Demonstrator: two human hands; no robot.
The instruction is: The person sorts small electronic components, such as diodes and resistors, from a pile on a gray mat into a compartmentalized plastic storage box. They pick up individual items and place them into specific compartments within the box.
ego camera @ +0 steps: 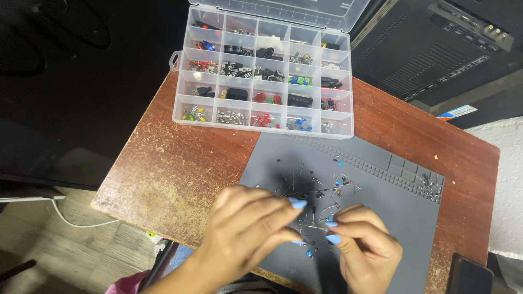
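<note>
My hands meet at the lower middle of the frame, over the near end of the grey mat [381, 218]. My left hand [245, 228] comes in from the lower left with the fingers stretched out and close together, tips pointing right, right at a thin wire lead in the scatter of parts [321, 196]. Whether it has that lead pinched I cannot tell; the fingers cover the spot. My right hand [362, 245] sits just right of it, fingers curled in, thumb and forefinger tips drawn together over the same small patch, and again I cannot tell if anything is between them.

The parts lie loose across the middle of the mat: little blue and dark bodies on long bare legs, crossing one another. More small pieces sit in the moulded pockets along the mat's right upper edge.

To do this well, I judge I should take one piece at a time by its body, not its legs, and lift it straight up so the tangled leads do not drag neighbours along or bend.

The clear box [261, 76], lid open, stands at the top middle of the frame, overhanging the far edge of the worn brown table [174, 163]. A dark phone [468, 275] lies at the lower right corner.
</note>
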